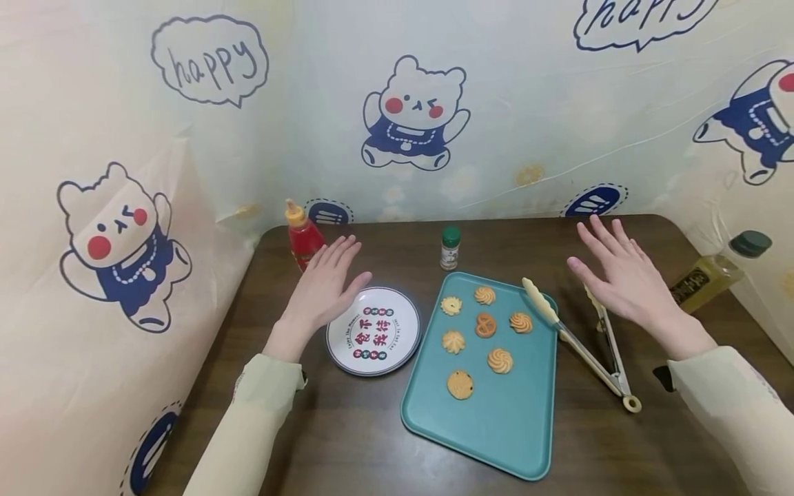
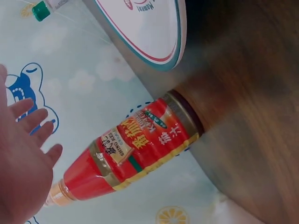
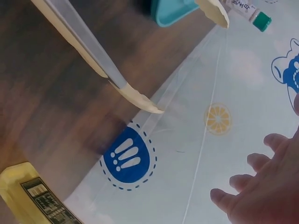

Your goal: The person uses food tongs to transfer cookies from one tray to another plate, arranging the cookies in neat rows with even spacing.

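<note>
My left hand (image 1: pixel 322 289) is held up with straight fingers, overlapping the edge of a white plate (image 1: pixel 397 317) with red lettering in the head view. Just behind its fingertips stands a red ketchup bottle (image 1: pixel 304 238), whose label (image 2: pixel 145 135) faces the left wrist camera. Nothing is in that hand. On the other side my right hand (image 1: pixel 626 275), also empty, spreads its fingers above a pair of tongs (image 1: pixel 589 358). The tongs lie spread, one tip over the rim of a teal tray (image 1: pixel 496 441). Several cookies (image 1: pixel 500 360) and a pretzel-shaped one (image 1: pixel 486 324) lie on the tray.
A small green-capped spice jar (image 1: pixel 449 248) stands behind the tray. At the right edge of the brown table (image 1: pixel 353 441) is an oil bottle (image 1: pixel 707 275) with a dark cap. A cloth printed with cartoon bears (image 1: pixel 412 117) hangs around the back and sides.
</note>
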{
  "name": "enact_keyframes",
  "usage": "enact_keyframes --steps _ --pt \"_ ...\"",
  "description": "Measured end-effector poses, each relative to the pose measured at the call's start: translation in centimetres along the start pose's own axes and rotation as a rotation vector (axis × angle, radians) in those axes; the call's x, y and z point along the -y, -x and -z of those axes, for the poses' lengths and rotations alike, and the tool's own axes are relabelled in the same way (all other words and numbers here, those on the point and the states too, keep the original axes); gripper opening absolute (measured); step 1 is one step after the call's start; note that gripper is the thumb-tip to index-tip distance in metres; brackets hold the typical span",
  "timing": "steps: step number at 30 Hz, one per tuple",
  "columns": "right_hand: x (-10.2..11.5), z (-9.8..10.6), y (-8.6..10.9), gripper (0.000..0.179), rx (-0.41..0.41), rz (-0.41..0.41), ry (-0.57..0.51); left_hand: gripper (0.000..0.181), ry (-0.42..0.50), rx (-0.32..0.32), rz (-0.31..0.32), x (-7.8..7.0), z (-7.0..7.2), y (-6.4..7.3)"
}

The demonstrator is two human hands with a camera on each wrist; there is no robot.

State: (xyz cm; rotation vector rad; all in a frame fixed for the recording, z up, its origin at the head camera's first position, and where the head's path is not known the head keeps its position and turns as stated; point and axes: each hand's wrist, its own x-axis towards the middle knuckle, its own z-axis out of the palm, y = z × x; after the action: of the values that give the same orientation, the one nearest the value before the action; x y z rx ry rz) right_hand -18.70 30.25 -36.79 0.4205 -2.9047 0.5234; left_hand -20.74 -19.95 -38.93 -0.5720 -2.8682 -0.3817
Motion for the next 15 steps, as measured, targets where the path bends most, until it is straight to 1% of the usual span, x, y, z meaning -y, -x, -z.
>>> enact_keyframes --steps 2,4,8,11,15 --pt "0.1 -0.1 0.3 0.073 -0.005 -0.010 -0.035 0.069 0.035 -0.027 0.010 0.1 0.0 0.3" --pt "0.2 -0.3 0.8 0.076 -0.019 -0.030 -0.080 0.065 0.055 -0.040 0.033 0.3 0.0 0.7" --pt "0.2 -0.9 2.3 0.084 -0.059 -0.079 -0.163 0.054 0.106 -0.040 0.110 0.6 -0.1 1.7" --pt "0.1 -1.3 3.9 0.088 -0.079 -0.128 -0.202 0.047 0.174 -0.017 0.188 0.8 -0.3 2.5" --pt "-0.4 -2.3 5.8 0.089 -0.078 -0.212 -0.228 0.044 0.253 0.058 0.268 1.0 -0.7 3.6"
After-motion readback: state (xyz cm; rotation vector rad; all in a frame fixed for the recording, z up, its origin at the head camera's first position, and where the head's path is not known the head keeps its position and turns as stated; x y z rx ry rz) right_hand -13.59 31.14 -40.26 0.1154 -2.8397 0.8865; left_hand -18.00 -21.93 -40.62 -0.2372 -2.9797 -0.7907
